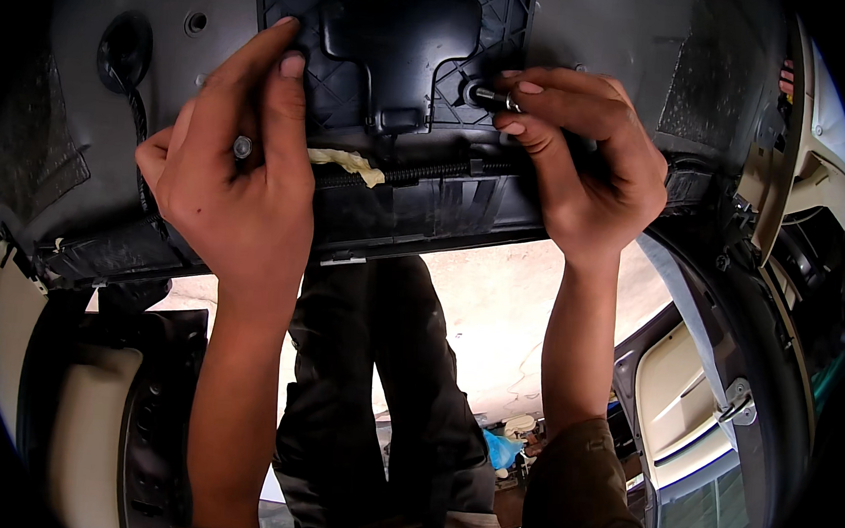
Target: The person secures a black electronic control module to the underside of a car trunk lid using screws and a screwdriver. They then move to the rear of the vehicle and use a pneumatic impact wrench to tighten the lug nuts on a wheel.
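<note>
A black ribbed plastic plate point(302, 100) with a smooth T-shaped raised centre point(404, 62) lies in front of me. My right hand point(600, 159) pinches a small dark metal bolt point(491, 98) between thumb and fingers. The bolt's tip is at a round hole on the plate's right edge; how far in it sits I cannot tell. My left hand point(241, 178) is by the plate's left edge, index finger and thumb stretched toward it. A second bolt point(242, 147) shows its hexagonal silver head inside that hand, seemingly held by the curled fingers.
Below the plate runs a ribbed black cable sleeve point(432, 173) with a piece of yellowish tape point(351, 162). A cable passes through a round grommet point(125, 52) at the left. An open vehicle door point(673, 401) stands at lower right. A blue bag point(502, 450) lies among clutter on the ground.
</note>
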`<control>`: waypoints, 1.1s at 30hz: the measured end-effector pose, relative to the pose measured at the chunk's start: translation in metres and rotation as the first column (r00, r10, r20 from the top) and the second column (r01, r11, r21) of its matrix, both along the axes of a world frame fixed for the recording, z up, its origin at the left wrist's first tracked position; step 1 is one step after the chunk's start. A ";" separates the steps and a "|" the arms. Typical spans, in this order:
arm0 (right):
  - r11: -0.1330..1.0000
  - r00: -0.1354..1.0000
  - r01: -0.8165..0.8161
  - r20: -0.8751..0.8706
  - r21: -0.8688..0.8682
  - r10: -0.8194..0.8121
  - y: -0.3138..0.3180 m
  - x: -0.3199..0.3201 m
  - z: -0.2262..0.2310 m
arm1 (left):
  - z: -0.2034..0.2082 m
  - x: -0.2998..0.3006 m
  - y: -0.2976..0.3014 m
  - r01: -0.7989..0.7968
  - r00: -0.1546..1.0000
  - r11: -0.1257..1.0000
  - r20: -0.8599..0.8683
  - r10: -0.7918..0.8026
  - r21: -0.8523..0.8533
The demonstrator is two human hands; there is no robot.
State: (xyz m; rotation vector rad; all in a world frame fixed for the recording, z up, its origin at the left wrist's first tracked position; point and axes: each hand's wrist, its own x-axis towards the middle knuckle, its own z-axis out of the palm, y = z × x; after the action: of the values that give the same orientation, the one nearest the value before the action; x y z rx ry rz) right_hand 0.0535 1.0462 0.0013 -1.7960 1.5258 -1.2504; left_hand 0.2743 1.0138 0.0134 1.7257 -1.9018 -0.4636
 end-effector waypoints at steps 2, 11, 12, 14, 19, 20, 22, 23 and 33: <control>0.998 0.993 -0.047 -0.113 -0.037 0.042 -0.005 0.000 0.002 | -0.004 -0.001 0.000 -0.003 1.000 1.000 -0.002 0.003 -0.029; 0.969 0.871 -0.233 -0.425 0.083 0.246 -0.024 -0.002 0.042 | -0.001 0.004 0.000 0.011 0.999 0.999 0.032 -0.009 -0.053; 0.973 0.870 -0.218 -0.435 0.080 0.231 -0.024 -0.001 0.041 | 0.001 0.004 0.001 0.010 0.998 0.999 0.058 -0.007 -0.045; 0.973 0.850 -0.176 -0.476 0.150 0.227 -0.023 0.000 0.046 | 0.002 0.002 0.001 -0.008 0.997 0.999 0.075 0.011 -0.041; 0.943 0.701 -0.204 -0.633 0.263 0.328 -0.033 0.005 0.057 | -0.004 0.004 0.002 -0.018 0.995 0.989 0.097 0.033 -0.149; 0.942 0.604 -0.240 -0.723 0.236 0.335 -0.037 0.010 0.061 | -0.005 0.005 0.002 -0.023 0.995 0.986 0.093 0.039 -0.163; 0.929 0.474 -0.324 -0.819 0.180 0.324 -0.042 0.008 0.059 | -0.004 0.002 -0.001 -0.033 0.994 0.984 0.101 0.051 -0.172; 0.917 0.406 -0.367 -0.860 0.156 0.308 -0.043 0.006 0.057 | -0.004 0.002 -0.001 -0.032 0.994 0.983 0.097 0.050 -0.180; 0.856 0.149 -0.322 -0.872 0.403 0.467 -0.053 0.016 0.077 | -0.012 0.002 -0.001 -0.061 0.990 0.954 0.103 0.095 -0.294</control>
State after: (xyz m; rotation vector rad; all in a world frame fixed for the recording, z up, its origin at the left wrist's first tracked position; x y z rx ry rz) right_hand 0.0692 0.9931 0.0783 -2.8144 1.3070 0.4444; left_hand 0.2767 1.0124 0.0015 1.6532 -1.8646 -0.0485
